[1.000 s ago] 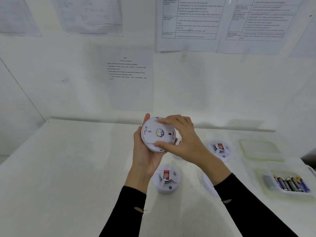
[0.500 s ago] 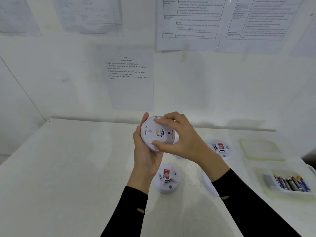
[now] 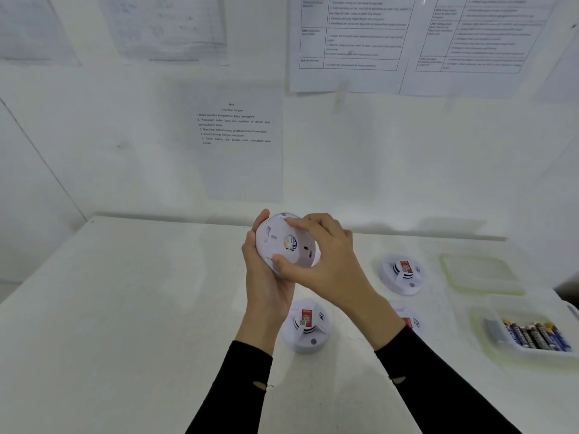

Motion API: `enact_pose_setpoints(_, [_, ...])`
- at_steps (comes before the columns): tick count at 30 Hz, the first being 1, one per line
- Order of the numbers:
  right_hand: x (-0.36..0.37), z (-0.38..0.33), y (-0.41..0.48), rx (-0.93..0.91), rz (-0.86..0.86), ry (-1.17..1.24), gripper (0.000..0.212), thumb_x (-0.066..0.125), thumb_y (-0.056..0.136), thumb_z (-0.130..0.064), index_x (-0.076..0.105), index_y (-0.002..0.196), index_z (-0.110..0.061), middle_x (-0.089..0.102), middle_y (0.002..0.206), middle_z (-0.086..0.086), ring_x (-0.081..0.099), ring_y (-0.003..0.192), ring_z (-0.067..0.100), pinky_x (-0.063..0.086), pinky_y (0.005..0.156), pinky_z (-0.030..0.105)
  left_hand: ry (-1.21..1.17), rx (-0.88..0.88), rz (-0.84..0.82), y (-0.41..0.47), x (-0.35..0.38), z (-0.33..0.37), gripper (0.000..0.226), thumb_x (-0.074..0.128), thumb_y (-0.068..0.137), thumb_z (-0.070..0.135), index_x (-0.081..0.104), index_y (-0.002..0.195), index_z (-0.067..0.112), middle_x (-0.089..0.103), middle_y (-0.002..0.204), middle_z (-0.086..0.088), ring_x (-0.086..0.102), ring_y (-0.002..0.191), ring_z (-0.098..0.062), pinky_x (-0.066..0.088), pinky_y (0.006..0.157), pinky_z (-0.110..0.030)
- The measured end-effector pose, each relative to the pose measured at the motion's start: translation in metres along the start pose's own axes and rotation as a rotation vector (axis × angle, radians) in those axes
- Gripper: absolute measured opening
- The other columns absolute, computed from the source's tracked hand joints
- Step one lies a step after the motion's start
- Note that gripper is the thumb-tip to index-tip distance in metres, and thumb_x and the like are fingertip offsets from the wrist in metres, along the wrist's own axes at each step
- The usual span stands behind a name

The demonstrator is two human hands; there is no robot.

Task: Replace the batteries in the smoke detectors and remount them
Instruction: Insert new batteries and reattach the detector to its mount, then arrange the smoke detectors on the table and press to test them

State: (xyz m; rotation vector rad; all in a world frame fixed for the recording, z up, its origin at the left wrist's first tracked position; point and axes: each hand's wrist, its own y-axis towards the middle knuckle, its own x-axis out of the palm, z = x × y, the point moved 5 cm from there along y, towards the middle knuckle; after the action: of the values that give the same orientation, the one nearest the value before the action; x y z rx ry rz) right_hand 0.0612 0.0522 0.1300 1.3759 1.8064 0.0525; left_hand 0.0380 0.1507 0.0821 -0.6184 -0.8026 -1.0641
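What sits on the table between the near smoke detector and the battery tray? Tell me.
Head view: a third smoke detector, mostly hidden by the right forearm, then bare table.

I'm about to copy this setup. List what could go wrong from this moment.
1. The detector is held in the air, left hand cupping it, right hand gripping its back; a slip could drop it onto the table detector below.
2. The right forearm hangs over another detector, which it could knock.

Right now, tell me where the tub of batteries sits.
In the head view, the tub of batteries sits at the table's far right edge, just in front of the empty clear lid and right of the smoke detectors lying on the table.
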Motion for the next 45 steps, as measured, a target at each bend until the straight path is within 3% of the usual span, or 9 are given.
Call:
enact_pose_setpoints(8, [0.002,0.022,0.009,0.225,-0.135,0.27,0.043,0.071,0.081,-0.048,0.058,0.121,-0.039,0.056,0.115,-0.019,0.054,0.107,-0.006,0.037,0.088,0.012,0.117,-0.167,-0.203,0.009,-0.002,0.009,0.063,0.057,0.082,0.025,0.048,0.144,0.029,0.059,0.135,-0.013,0.06,0.118,-0.033,0.05,0.097,-0.048])
enact_pose_setpoints(14, [0.019,0.06,0.023,0.576,-0.246,0.683,0.044,0.024,0.103,-0.047,0.059,0.12,-0.027,0.066,0.12,-0.004,0.059,0.114,0.011,0.044,0.098,0.033,1.104,0.03,-0.133,0.037,-0.033,0.029,0.095,0.081,0.08,0.03,0.02,0.151,0.045,0.045,0.139,0.013,0.052,0.123,-0.009,0.048,0.093,-0.021])
enact_pose_setpoints(22, [0.085,0.121,0.009,0.84,-0.333,0.597,0.029,0.044,0.101,-0.022,0.056,0.127,-0.014,0.059,0.126,0.008,0.059,0.11,0.021,0.049,0.099,0.034,1.684,0.044,-0.077,0.077,-0.112,0.002,0.125,0.068,0.044,0.068,0.024,0.149,0.018,0.049,0.138,-0.003,0.043,0.129,-0.022,0.018,0.102,-0.023])
enact_pose_setpoints(30, [0.131,0.136,0.003,0.843,-0.523,0.321,0.059,0.059,0.093,-0.02,0.033,0.146,-0.014,0.053,0.128,0.007,0.056,0.115,0.022,0.045,0.101,0.033,1.63,-0.045,-0.1,0.084,-0.126,-0.009,0.127,0.064,0.044,0.072,0.025,0.152,0.017,0.041,0.147,-0.001,0.03,0.135,-0.022,0.028,0.112,-0.036])
enact_pose_setpoints(33, [0.134,0.141,0.008,0.818,-0.489,0.28,0.012,0.059,0.093,-0.021,0.047,0.092,-0.026,0.05,0.087,-0.001,0.051,0.077,0.014,0.039,0.075,0.026,1.536,-0.15,-0.114,0.089,-0.132,-0.007,0.114,0.076,0.063,0.064,0.022,0.153,0.018,0.031,0.154,0.0,0.02,0.145,-0.022,0.021,0.118,-0.038])
enact_pose_setpoints(35, [0.135,0.145,0.008,0.807,-0.489,0.265,0.018,0.056,0.092,-0.018,0.046,0.078,-0.012,0.044,0.078,0.005,0.041,0.07,0.017,0.033,0.068,0.028,1.532,-0.127,0.032,0.091,-0.14,0.001,0.069,0.059,0.092,0.053,0.032,0.145,0.021,0.033,0.152,-0.001,0.018,0.147,-0.023,0.015,0.118,-0.037])
enact_pose_setpoints(38, [0.138,0.145,0.007,0.777,-0.51,0.312,0.032,0.072,0.082,-0.019,0.062,0.105,0.0,0.065,0.096,0.014,0.061,0.082,0.024,0.043,0.071,0.027,1.689,-0.17,0.188,0.093,-0.156,0.001,0.051,0.035,0.104,0.045,0.041,0.147,0.021,0.02,0.163,-0.003,0.009,0.15,-0.024,0.008,0.12,-0.043])
enact_pose_setpoints(42, [0.143,0.144,0.011,0.731,-0.445,0.339,0.073,0.086,0.065,-0.02,0.043,0.124,-0.015,0.055,0.116,0.008,0.06,0.098,0.018,0.052,0.076,0.026,1.523,-0.024,0.063,0.099,-0.158,-0.008,0.043,0.045,0.102,0.039,0.051,0.139,0.018,0.043,0.151,-0.007,0.034,0.141,-0.023,0.024,0.118,-0.038])
enact_pose_setpoints(45, [0.144,0.145,0.013,0.707,-0.425,0.416,0.071,0.082,0.071,-0.011,0.033,0.121,-0.022,0.055,0.104,0.002,0.058,0.087,0.009,0.051,0.071,0.023,1.262,0.016,0.058,0.091,-0.154,-0.006,0.038,0.047,0.103,0.034,0.051,0.139,0.022,0.06,0.129,0.01,0.056,0.116,0.001,0.045,0.092,-0.01])
